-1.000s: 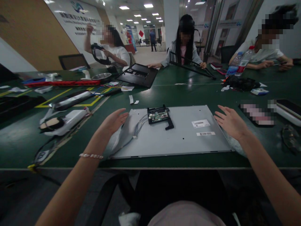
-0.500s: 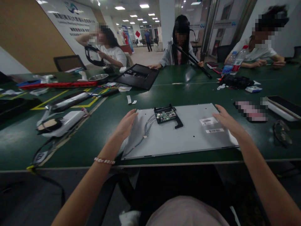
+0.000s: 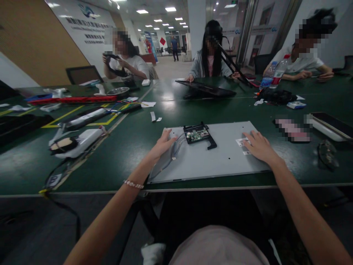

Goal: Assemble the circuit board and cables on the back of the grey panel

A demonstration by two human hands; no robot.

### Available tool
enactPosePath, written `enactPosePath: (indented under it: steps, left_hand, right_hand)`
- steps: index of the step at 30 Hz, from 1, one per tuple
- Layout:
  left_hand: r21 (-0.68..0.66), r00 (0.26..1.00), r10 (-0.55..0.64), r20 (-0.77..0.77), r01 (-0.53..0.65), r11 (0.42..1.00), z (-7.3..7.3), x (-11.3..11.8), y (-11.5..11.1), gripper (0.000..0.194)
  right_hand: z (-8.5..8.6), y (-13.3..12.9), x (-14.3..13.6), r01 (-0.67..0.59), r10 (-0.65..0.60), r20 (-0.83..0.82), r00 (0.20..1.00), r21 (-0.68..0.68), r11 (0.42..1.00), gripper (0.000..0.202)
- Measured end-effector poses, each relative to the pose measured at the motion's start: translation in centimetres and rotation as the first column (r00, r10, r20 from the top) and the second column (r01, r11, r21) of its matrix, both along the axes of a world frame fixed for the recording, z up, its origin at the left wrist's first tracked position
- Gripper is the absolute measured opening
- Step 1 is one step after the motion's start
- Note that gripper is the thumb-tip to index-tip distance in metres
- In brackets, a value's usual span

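Observation:
A flat light-grey display panel (image 3: 204, 162) lies back side up at the table's near edge. On its upper middle sits a green circuit board (image 3: 197, 135) in a black bracket, and grey cables (image 3: 174, 150) run from it toward the panel's lower left corner. My left hand (image 3: 162, 143) rests over the panel's left edge, thumb stretched toward the cables. Spread fingers of my right hand (image 3: 257, 145) lie over the right part of the panel, partly covering a white label (image 3: 240, 142). Neither hand grips anything.
Left of the panel lie a white device with a black strap (image 3: 79, 143) and wires. A phone (image 3: 293, 129), a dark-topped white case (image 3: 329, 127) and glasses (image 3: 327, 154) are at right. Across the table, one person holds a black panel (image 3: 209, 89); two other people sit nearby.
My hands have shifted from gripping the panel's side edges to lying over its surface, fingers spread. Across the table, the black panel has moved right and been tilted.

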State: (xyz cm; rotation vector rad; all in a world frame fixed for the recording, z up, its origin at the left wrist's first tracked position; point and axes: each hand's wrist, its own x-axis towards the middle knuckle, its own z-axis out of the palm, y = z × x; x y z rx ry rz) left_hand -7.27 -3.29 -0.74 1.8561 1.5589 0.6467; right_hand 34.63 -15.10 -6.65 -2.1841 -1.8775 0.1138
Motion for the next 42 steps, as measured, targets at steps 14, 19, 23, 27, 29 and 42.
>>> enactPosePath:
  steps: [14, 19, 23, 27, 29, 42]
  left_hand:
    - [0.072, 0.791, -0.197, -0.579, 0.290, 0.954, -1.0, 0.9, -0.6, 0.074]
    - [0.125, 0.797, -0.157, -0.583, 0.279, 0.952, -0.6, 1.2, -1.1, 0.069]
    - [0.172, 0.876, -0.127, -0.466, 0.230, 0.958, -0.4, 1.0, -1.3, 0.063]
    - [0.223, 0.914, -0.108, -0.391, 0.208, 0.952, -0.6, 0.7, -1.1, 0.059]
    - [0.232, 0.915, -0.110, -0.389, 0.213, 0.949, -0.7, 0.5, -1.0, 0.058]
    - [0.259, 0.898, -0.123, -0.422, 0.249, 0.933, -1.0, 0.0, -0.7, 0.048]
  right_hand:
    - [0.6, -0.5, -0.1, 0.000, 0.000, 0.030, 1.000, 0.004, 1.000, 0.060]
    - [0.3, -0.4, 0.0, 0.013, -0.016, 0.036, 0.999, 0.086, 0.996, 0.053]
    - [0.3, 0.2, 0.6, -0.002, 0.017, -0.066, 0.998, 0.218, 0.976, 0.039]
    - [0.7, 0.5, 0.8, 0.047, 0.008, -0.156, 0.988, 0.348, 0.936, 0.034]
    - [1.0, 0.4, 0.7, 0.065, 0.002, -0.180, 0.984, 0.362, 0.930, 0.034]
    - [1.5, 0.1, 0.6, 0.127, -0.063, -0.209, 0.976, 0.309, 0.943, 0.031]
